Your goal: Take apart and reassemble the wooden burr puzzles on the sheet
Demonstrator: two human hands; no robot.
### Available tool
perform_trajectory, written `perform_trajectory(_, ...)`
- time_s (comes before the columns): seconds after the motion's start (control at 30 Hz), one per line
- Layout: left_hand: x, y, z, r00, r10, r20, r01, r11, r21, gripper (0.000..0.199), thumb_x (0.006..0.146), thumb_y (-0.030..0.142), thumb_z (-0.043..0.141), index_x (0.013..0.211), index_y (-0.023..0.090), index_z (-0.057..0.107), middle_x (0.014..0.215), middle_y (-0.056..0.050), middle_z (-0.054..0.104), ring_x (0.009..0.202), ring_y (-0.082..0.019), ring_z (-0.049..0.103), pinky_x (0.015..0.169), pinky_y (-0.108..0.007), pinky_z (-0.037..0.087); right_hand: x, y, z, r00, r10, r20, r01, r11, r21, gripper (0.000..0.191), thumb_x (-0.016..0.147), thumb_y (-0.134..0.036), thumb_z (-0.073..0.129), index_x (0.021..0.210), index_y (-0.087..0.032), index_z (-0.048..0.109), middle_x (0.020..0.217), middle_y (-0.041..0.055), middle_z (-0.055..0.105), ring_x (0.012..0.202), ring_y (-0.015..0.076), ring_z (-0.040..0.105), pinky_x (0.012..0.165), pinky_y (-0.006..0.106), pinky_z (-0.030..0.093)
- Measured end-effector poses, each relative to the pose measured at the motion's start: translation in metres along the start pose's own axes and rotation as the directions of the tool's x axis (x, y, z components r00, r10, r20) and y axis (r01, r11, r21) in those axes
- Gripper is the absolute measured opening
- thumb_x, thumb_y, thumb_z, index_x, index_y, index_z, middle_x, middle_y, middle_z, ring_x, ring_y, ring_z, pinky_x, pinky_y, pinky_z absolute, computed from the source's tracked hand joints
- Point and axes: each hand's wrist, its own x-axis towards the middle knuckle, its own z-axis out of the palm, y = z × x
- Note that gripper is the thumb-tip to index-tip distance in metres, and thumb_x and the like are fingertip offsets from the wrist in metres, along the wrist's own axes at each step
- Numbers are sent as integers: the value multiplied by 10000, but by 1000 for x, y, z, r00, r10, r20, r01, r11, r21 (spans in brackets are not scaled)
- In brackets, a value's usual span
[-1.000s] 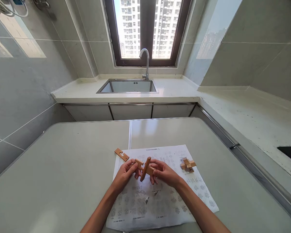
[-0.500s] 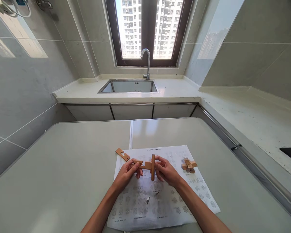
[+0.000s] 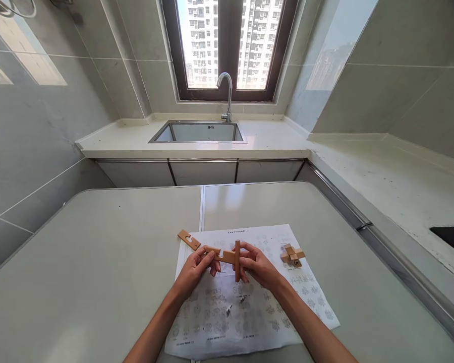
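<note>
My left hand (image 3: pixel 200 267) pinches the left end of a notched wooden puzzle piece (image 3: pixel 227 256) between thumb and fingers. At that piece's right end, an upright wooden puzzle piece (image 3: pixel 237 262) stands crosswise against it, and my right hand (image 3: pixel 256 263) grips it there. Both pieces are above a printed instruction sheet (image 3: pixel 257 322). Just beyond my left hand lies a loose notched wooden piece (image 3: pixel 189 239), partly over the sheet's corner. To the right of my right hand, an assembled wooden cross-shaped puzzle (image 3: pixel 293 255) rests on the paper. My fingers cover parts of the held pieces.
The sheet lies on a pale table (image 3: pixel 98 262) with a seam down its far half. Past the table are a white counter (image 3: pixel 280 133), a sink (image 3: pixel 196 141) and a tap (image 3: pixel 229 98) under a window. Another counter (image 3: pixel 382 176) runs along the right.
The whole view has shifted slightly, so things sit a little further left and higher. Both hands keep their hold on the wooden pieces, with barely any movement between them.
</note>
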Motion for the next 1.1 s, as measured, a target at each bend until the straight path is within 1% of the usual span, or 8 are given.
perform_trajectory(0.17, 2, -3, -1, 1000, -4, -14, 4, 1000, -11, 403, 960, 564, 650, 995, 162, 642, 747, -24, 693, 636, -150, 543, 727, -304, 443, 1, 3, -3, 998, -26, -53, 27, 999, 23, 441, 834, -496, 845, 1008, -223, 546, 739, -28, 707, 402, 104, 585, 403, 211, 405)
perform_trajectory(0.33, 1, -4, -3, 998, 13, -64, -12, 1000, 5, 425, 952, 594, 628, 988, 171, 616, 742, -24, 671, 629, -152, 531, 690, -299, 429, 2, 0, -1, 993, -55, -106, 56, 998, 12, 392, 887, -492, 783, 1069, -217, 570, 820, 7, 735, 415, 104, 585, 418, 231, 425)
perform_trajectory(0.47, -1, -4, -2, 986, 51, -161, -34, 994, 107, 435, 950, 617, 612, 946, 182, 615, 653, 10, 607, 599, -148, 509, 651, -284, 411, 1, 3, 2, 972, -104, -209, 70, 984, -165, 400, 924, -531, 707, 1119, -201, 593, 767, 6, 735, 360, 84, 497, 430, 252, 434)
perform_trajectory(0.57, -2, -7, 1, 975, 70, -213, -22, 975, 219, 418, 944, 605, 631, 888, 191, 622, 618, 28, 577, 584, -144, 505, 619, -268, 390, 0, 8, 7, 947, -162, -279, 60, 937, -343, 413, 943, -532, 664, 1181, -201, 596, 664, -41, 648, 391, 99, 483, 415, 242, 396)
perform_trajectory(0.67, -3, -10, 6, 977, 95, -193, -13, 922, 387, 393, 942, 567, 642, 818, 195, 617, 614, 26, 579, 563, -136, 488, 580, -260, 354, -2, 9, 14, 919, -270, -285, 68, 824, -562, 342, 962, -443, 650, 1207, -209, 606, 658, -44, 615, 507, 132, 540, 484, 251, 418)
perform_trajectory(0.77, -5, -12, 9, 971, 148, -185, -24, 839, 543, 384, 936, 530, 644, 742, 205, 580, 569, 43, 506, 525, -124, 400, 549, -262, 294, -3, 9, 20, 915, -319, -248, 58, 712, -700, 345, 975, -374, 627, 1284, -226, 586, 702, -31, 649, 530, 141, 545, 528, 272, 437)
perform_trajectory(0.87, -6, -13, 10, 953, 213, -214, -33, 779, 626, 385, 915, 488, 668, 679, 213, 540, 558, 43, 478, 519, -125, 374, 556, -268, 274, -3, 10, 22, 913, -334, -236, 47, 659, -750, 342, 983, -356, 603, 1303, -237, 576, 731, -21, 666, 536, 151, 563, 547, 284, 462)
perform_trajectory(1.1, -5, -18, 7, 911, 342, -230, -15, 585, 811, 378, 918, 432, 669, 643, 215, 525, 584, 7, 541, 531, -150, 467, 593, -283, 270, -2, 15, 21, 908, -363, -211, 33, 564, -825, 307, 965, -299, 620, 1269, -256, 620, 760, -10, 686, 553, 163, 596, 580, 290, 452)
